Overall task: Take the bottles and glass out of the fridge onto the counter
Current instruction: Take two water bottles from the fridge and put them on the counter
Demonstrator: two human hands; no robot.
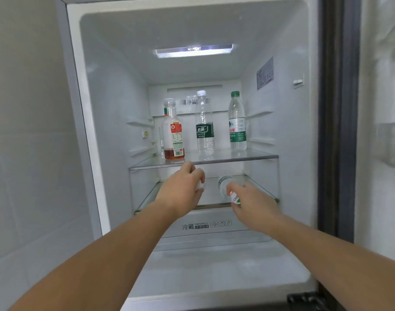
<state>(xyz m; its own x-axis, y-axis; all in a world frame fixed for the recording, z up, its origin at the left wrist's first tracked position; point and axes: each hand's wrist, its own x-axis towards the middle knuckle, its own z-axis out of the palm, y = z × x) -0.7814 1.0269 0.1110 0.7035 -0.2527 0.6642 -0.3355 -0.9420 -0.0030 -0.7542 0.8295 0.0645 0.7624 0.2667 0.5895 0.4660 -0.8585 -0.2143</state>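
Observation:
The fridge stands open. On its upper glass shelf (248, 156) stand three bottles: a tea bottle (172, 131) with a red label at the left, a clear water bottle (204, 126) with a white cap in the middle, and a green-capped water bottle (237, 124) at the right. A thin glass (161, 140) stands behind the tea bottle. On the lower shelf (268, 194), my left hand (183, 187) closes on a pale object that is mostly hidden. My right hand (250, 203) grips a lying clear bottle (225, 186) at its white cap.
The fridge door (385, 108) hangs open at the right with its door racks. A drawer front (205, 225) with printed text sits under the lower shelf. The bottom compartment floor (214, 270) lies below. A tiled wall (30, 153) runs along the left.

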